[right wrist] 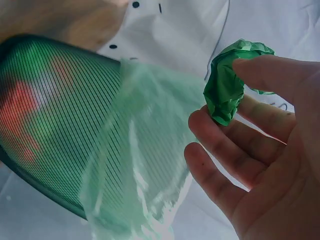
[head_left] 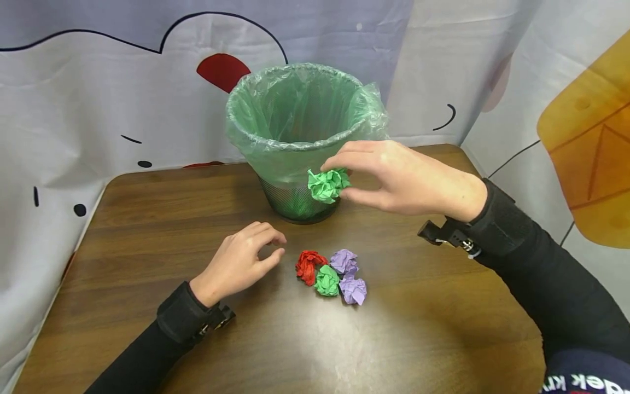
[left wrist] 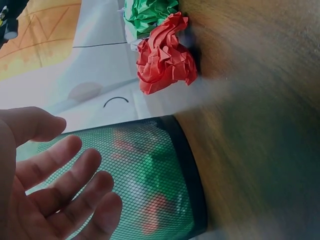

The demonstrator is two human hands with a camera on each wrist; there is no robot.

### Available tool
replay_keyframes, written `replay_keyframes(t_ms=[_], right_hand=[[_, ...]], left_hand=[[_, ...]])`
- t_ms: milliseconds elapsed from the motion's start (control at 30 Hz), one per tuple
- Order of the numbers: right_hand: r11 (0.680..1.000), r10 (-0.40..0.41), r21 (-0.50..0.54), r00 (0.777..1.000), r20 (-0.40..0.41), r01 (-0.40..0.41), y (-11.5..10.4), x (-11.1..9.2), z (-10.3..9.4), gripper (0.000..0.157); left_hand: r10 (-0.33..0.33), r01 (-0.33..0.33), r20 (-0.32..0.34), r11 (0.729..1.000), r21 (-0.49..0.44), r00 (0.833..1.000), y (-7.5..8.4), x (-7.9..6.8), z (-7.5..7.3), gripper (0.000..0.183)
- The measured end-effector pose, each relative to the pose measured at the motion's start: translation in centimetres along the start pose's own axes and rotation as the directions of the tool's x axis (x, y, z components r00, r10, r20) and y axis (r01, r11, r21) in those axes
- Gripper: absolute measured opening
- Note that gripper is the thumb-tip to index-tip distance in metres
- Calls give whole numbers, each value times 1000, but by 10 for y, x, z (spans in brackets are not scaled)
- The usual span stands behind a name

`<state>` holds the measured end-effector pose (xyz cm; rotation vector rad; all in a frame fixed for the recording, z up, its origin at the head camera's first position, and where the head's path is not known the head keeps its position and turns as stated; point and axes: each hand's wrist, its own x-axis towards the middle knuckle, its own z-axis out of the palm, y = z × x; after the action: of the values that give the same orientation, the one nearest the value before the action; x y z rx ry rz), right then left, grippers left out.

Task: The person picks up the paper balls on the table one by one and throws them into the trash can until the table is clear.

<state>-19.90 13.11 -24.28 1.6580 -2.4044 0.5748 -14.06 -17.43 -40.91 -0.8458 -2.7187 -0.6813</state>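
Note:
My right hand (head_left: 394, 178) pinches a crumpled green paper ball (head_left: 327, 186) between thumb and fingers, in front of the bin's rim in the head view. The same green ball (right wrist: 227, 82) shows between thumb and fingertips in the right wrist view. Held over the table, my left hand (head_left: 242, 262) has relaxed, slightly bent fingers and nothing in them. Just right of it lie a red paper ball (head_left: 310, 266), another green paper ball (head_left: 327, 281) and two purple paper balls (head_left: 353, 289), bunched together. A mesh waste bin (head_left: 295, 200) with a green plastic liner (head_left: 246, 134) stands behind them.
Through the mesh, red and green crumpled paper (left wrist: 155, 212) shows inside the bin. A brown wooden table (head_left: 197, 339) carries everything. Printed curtains (head_left: 74, 109) hang behind the table and along its sides.

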Motion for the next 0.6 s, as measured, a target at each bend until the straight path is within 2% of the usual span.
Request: replay_keyframes(t_ms=[333, 600], right_hand=[[998, 7, -67, 997, -80, -12, 16, 19, -32, 35], [982, 104, -148, 992, -73, -114, 34, 35, -49, 29]], left_hand=[[-4, 4, 31, 1000, -11, 1000, -1, -1, 4, 14], [-19, 20, 46, 1000, -14, 999, -1, -3, 6, 15]])
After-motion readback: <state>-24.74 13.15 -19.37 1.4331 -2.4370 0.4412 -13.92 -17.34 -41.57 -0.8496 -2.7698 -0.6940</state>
